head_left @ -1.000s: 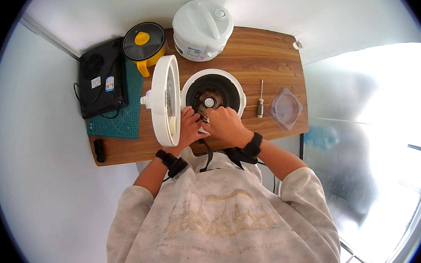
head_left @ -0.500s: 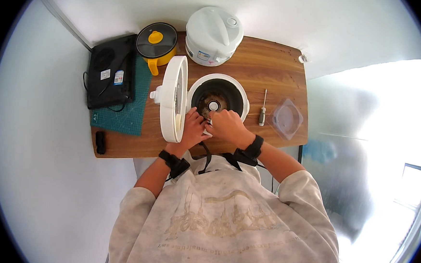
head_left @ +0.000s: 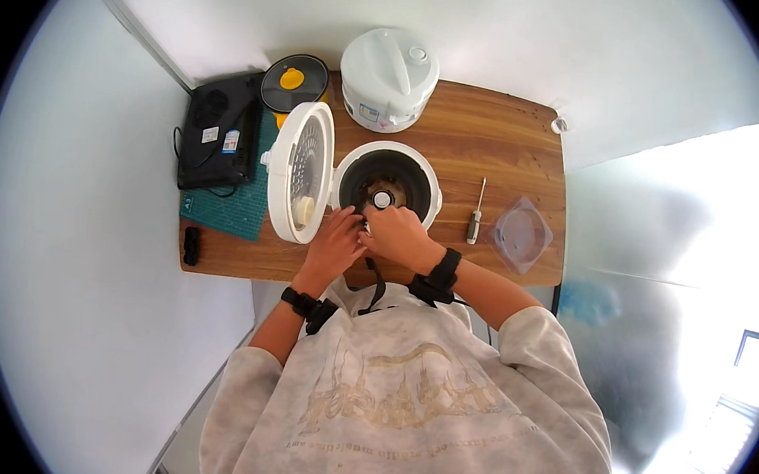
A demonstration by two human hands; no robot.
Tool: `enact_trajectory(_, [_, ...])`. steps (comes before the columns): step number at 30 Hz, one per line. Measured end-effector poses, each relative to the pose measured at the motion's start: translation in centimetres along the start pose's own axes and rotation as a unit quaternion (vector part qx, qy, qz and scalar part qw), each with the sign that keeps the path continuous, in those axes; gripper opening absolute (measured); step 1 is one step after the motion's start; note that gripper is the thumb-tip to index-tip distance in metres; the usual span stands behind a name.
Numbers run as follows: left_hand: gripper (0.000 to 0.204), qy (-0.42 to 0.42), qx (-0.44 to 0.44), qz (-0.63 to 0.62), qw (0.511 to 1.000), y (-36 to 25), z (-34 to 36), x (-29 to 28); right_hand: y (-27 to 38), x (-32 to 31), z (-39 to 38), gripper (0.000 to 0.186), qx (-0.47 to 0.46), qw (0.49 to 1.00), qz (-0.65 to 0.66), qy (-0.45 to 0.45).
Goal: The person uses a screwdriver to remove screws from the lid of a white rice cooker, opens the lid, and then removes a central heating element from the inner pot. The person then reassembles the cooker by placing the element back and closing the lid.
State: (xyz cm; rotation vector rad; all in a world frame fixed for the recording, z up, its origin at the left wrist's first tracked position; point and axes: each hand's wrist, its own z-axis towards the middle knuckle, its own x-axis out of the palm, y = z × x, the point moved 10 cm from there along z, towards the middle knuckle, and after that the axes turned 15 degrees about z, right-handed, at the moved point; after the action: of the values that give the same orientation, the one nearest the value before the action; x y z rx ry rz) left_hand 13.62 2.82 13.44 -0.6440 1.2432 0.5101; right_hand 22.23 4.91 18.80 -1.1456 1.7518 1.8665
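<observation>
1. Nearest is the person's pale shirt; both forearms reach forward from its sleeves, a black band on each wrist.
2. The left hand lies against the near rim of the cooker, just below the lid, its fingers bent and close together; I cannot tell whether they pinch anything.
3. The right hand meets it at that rim, fingers curled inward; the tips are hidden, so I cannot tell what they hold. This hand covers part of the near rim.
4. The cooker stands near the front of the worktop, open, with dark walls and a round white knob amid the brownish bottom.
5. Its lid stands raised on the left, close above the left hand, blocking part of the mat from view.
6. Left of it, a small black object lies near the worktop's corner.
7. Right of the cooker lie a screwdriver and, just beside it, a clear tray.
8. Farther left, a black appliance overlaps the green mat.
9. At the back stand a yellow pot, partly behind the lid, and a white canister.
</observation>
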Motion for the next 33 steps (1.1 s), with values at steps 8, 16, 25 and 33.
enact_trajectory(8, [0.036, 0.025, -0.099, -0.026, 0.994, -0.1, -0.7, -3.0, 1.6, -3.9, 2.1, 0.029, -0.020, 0.999, 0.018, -0.019])
enact_trajectory(16, [0.021, 0.040, -0.265, -0.214, 0.939, 2.5, -3.8, -5.6, -1.3, -18.0, -3.0, 0.037, 0.014, 0.964, 0.216, -0.157])
enact_trajectory(25, [0.021, -0.002, -0.410, -0.408, 0.816, 12.3, -13.3, -1.3, -23.8, -13.8, -10.3, 0.037, 0.266, 0.844, 0.408, -0.224])
enact_trajectory(33, [0.035, -0.040, -0.464, -0.468, 0.751, 17.3, -10.7, -7.7, -30.0, -5.2, -10.0, 0.040, 0.315, 0.812, 0.444, -0.210])
